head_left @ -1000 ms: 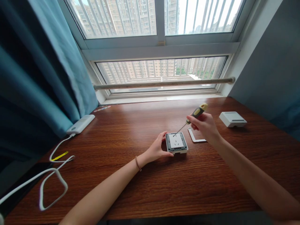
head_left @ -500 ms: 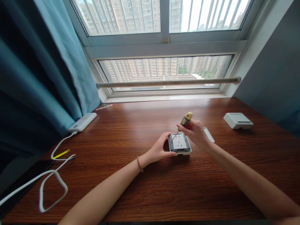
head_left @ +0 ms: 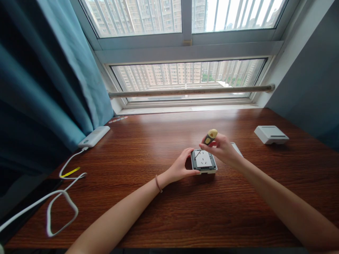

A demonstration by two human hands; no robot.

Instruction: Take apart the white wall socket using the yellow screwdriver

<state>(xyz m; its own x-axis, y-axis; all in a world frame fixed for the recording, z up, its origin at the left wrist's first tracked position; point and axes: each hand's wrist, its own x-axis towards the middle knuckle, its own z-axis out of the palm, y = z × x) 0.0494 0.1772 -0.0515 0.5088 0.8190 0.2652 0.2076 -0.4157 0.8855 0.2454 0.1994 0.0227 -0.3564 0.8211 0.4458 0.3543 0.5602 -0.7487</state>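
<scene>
A grey and white wall socket [head_left: 203, 162] lies flat on the wooden desk [head_left: 164, 208]. My left hand [head_left: 180, 165] grips its left side, thumb at the near edge and fingers at the far edge. My right hand [head_left: 221, 149] is closed round a screwdriver [head_left: 209, 138] with a yellow and black handle. The thin shaft slants down and left, and its tip rests at the socket's far left corner. A white cover plate [head_left: 236, 148] lies behind my right hand, mostly hidden.
A white box [head_left: 271, 134] sits at the desk's far right. A white power bank [head_left: 94, 136] lies at the far left by the blue curtain [head_left: 47, 81], its white cable [head_left: 59, 197] looping toward the near left edge. A dark phone [head_left: 29, 197] lies there too.
My right hand has come in leftward and nearer with the screwdriver, tilting it steeper, and now covers most of the cover plate. The left hand stays on the socket.
</scene>
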